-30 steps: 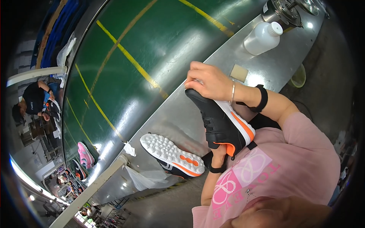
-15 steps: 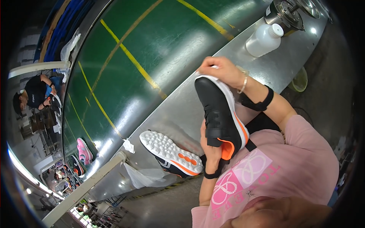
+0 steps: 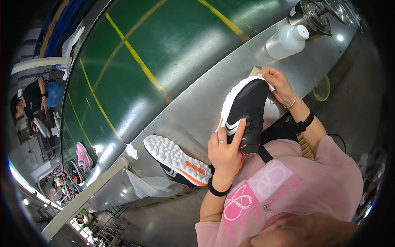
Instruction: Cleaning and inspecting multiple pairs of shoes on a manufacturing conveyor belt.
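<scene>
A black sneaker (image 3: 249, 103) with a white sole and orange lining is held up over the metal table's near edge, toe pointing away. My left hand (image 3: 224, 154) grips it near the heel, fingers lying along the side and upper. At the toe, my right hand (image 3: 279, 84) is closed on a small white cloth (image 3: 270, 85), pressed against the sole's rim. A matching sneaker (image 3: 177, 158) lies to the left, its knobbly white sole with orange inserts turned up. Just behind the held toe sits a small beige piece (image 3: 255, 71), mostly hidden.
A white plastic bottle (image 3: 287, 41) and a metal can (image 3: 309, 18) stand at the far right. The green conveyor belt (image 3: 164, 49) runs alongside, carrying a pink shoe (image 3: 84, 156). Clear plastic sheeting (image 3: 148, 185) hangs by a pale post (image 3: 86, 197). A co-worker (image 3: 33, 99) is at far left.
The held sneaker has turned, now showing its other side. My left hand has shifted from beneath onto its side and upper; my right hand has moved right, round the toe.
</scene>
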Motion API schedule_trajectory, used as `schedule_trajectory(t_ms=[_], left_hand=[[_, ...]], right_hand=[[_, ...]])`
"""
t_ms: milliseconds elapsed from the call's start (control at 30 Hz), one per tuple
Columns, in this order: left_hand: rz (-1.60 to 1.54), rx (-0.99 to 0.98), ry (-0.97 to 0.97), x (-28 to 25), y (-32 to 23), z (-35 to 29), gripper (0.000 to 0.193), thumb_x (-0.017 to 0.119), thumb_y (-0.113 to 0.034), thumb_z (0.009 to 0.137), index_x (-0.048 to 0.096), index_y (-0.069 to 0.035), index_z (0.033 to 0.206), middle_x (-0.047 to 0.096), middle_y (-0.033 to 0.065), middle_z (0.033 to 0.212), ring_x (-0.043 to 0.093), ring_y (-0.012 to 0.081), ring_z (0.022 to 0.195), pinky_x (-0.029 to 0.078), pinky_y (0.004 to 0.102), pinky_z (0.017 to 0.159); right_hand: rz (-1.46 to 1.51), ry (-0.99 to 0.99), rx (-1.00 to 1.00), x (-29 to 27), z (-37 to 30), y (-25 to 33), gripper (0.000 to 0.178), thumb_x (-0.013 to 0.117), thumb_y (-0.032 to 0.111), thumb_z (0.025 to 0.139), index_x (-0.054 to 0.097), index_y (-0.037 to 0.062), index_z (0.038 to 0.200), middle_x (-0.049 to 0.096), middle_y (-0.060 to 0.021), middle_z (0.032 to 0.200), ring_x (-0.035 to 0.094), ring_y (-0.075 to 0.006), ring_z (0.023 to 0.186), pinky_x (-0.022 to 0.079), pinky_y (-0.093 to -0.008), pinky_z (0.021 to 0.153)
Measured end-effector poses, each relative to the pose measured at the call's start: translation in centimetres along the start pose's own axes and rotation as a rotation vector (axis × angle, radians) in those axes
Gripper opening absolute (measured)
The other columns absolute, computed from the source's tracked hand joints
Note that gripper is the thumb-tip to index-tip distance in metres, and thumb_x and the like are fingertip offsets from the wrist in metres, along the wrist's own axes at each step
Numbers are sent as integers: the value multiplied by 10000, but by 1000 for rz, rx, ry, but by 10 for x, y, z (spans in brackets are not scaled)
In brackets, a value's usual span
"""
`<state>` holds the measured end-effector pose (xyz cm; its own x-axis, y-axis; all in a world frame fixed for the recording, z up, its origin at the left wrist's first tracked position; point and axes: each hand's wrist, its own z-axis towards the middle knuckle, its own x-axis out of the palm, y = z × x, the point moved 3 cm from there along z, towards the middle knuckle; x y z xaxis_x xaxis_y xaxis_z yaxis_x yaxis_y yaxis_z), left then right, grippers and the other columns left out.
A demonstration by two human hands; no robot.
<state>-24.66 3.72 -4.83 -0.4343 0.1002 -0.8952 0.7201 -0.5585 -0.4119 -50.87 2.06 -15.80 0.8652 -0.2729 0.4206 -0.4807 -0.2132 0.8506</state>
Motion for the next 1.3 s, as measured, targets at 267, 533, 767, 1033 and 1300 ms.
schedule_trajectory(t_ms=[267, 533, 767, 1033, 1300], left_hand=[[-35, 9, 52, 12, -16, -2, 652, 660, -16, 691, 707, -280, 1285, 558, 136, 1107, 528, 301, 916, 437, 399, 826], [-63, -3, 44, 15, -27, -4, 679, 704, -31, 658, 703, -282, 1290, 532, 150, 1159, 515, 320, 985, 432, 414, 862], [-62, -3, 24, 21, -35, -15, 717, 704, -25, 645, 691, -304, 1305, 517, 143, 1163, 486, 315, 1021, 421, 404, 879], [-49, 3, 5, 23, -37, -18, 668, 679, -35, 663, 710, -311, 1270, 499, 141, 1146, 476, 313, 1022, 405, 426, 891], [-85, -6, 21, 18, -32, -14, 605, 660, -48, 713, 716, -302, 1259, 521, 141, 1127, 491, 306, 1014, 408, 413, 877]], right_hand=[[-415, 38, -139, 4, 5, 30, 171, 667, 183, 975, 703, 27, 914, 602, 15, 887, 554, -77, 874, 430, -237, 815], [-788, 235, -315, 32, 18, 66, 76, 708, 95, 880, 720, 20, 872, 596, -42, 836, 570, -157, 820, 444, -280, 758], [-996, 505, -375, 76, 21, 75, 101, 694, 137, 862, 710, 40, 841, 580, -82, 845, 594, -244, 812, 478, -341, 729], [-1190, 795, -573, 130, -1, 46, 152, 734, 170, 800, 639, 55, 773, 528, -66, 859, 588, -269, 850, 504, -399, 725], [-1242, 648, -617, 117, 3, 60, 129, 714, 152, 821, 630, 56, 803, 538, -90, 871, 581, -297, 839, 504, -407, 716]])
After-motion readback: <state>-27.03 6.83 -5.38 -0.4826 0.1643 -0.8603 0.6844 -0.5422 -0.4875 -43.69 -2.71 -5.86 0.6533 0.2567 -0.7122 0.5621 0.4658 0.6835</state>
